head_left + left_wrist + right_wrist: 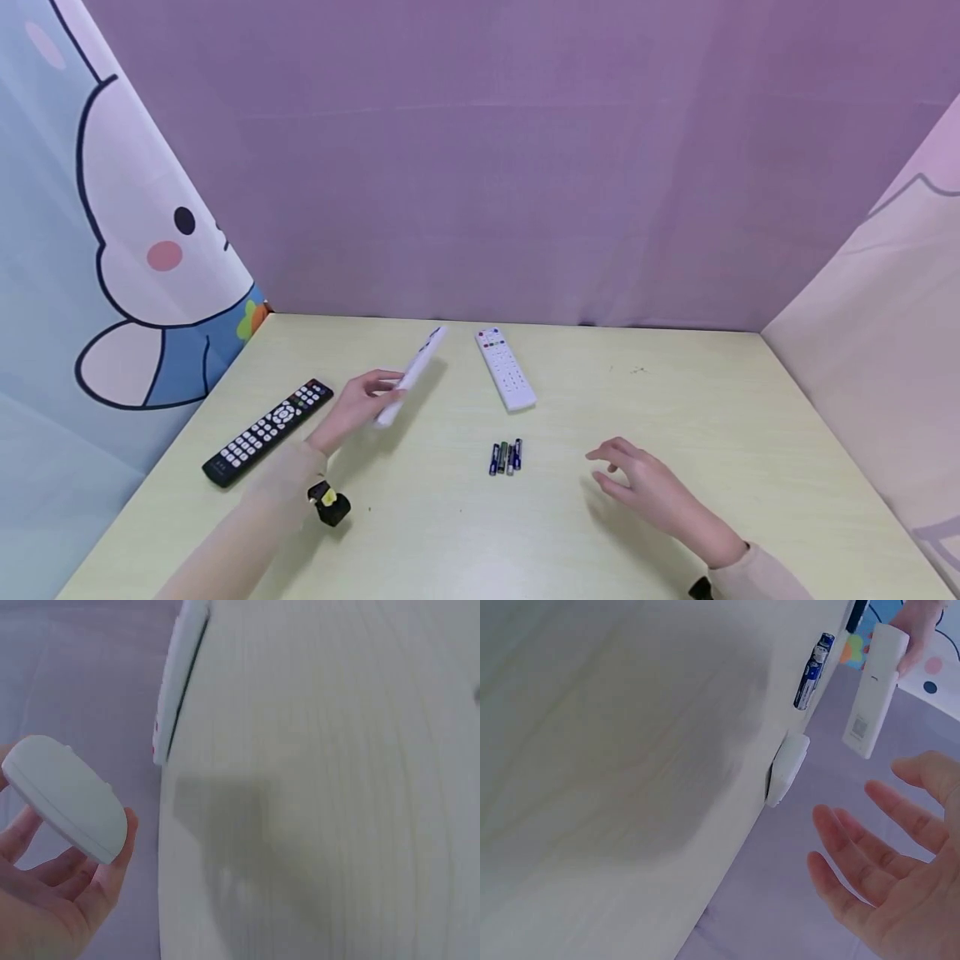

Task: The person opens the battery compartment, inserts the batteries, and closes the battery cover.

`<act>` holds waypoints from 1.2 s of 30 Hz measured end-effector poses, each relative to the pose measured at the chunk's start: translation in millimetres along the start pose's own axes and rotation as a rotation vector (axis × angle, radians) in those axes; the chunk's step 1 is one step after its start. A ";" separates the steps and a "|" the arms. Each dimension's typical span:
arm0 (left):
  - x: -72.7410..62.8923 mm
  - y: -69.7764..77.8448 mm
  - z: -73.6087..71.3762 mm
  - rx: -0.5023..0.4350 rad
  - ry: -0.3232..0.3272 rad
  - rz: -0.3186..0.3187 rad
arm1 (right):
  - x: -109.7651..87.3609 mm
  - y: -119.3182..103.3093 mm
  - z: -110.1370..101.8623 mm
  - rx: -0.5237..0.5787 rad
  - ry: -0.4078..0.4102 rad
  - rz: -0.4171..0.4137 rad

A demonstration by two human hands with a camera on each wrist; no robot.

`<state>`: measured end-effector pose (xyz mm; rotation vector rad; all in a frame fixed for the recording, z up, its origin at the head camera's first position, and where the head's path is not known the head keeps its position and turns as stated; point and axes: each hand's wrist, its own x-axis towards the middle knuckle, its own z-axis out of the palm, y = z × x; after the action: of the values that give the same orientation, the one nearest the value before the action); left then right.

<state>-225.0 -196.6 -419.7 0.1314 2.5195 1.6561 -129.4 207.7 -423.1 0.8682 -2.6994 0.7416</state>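
Observation:
My left hand (365, 406) grips a white remote control (412, 377) by its sides, lifted over the table and tilted on edge. In the left wrist view the remote's rounded end (69, 796) faces the camera, with fingers curled about it. Its back, bearing a printed label, shows in the right wrist view (877, 690). My right hand (647, 490) hovers over the table to the right of several small batteries (506, 457), fingers loosely bent and holding nothing. A second white remote (506, 369) lies buttons up behind the batteries.
A black remote (267, 432) lies on the left of the pale wooden table (750, 417). Purple cloth (525, 167) hangs along the back edge, and printed cloth (150, 250) with a cartoon figure hangs at the left. Pale cloth (900, 350) borders the right side.

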 end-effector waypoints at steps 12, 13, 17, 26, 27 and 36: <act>-14.8 23.7 19.7 -0.156 0.005 0.024 | 6.1 -7.0 4.9 0.002 0.007 -0.008; -15.8 24.8 21.3 -0.165 0.009 0.022 | 6.6 -7.6 5.5 0.003 0.009 -0.015; -20.2 28.6 26.9 -0.202 0.011 0.008 | 9.2 -11.4 7.0 0.010 0.027 -0.044; -33.3 41.4 40.5 -0.369 -0.031 -0.031 | 19.0 -22.5 11.5 0.026 0.082 -0.128; -35.0 43.4 42.4 -0.387 -0.033 -0.032 | 20.5 -24.4 11.6 0.030 0.090 -0.139; -47.0 56.0 59.4 -0.558 -0.042 -0.033 | 30.6 -41.2 17.9 0.058 0.171 -0.211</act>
<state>-169.3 -127.0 -389.0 0.0670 1.9218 2.2321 -130.3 154.6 -411.5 1.0334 -2.4036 0.8095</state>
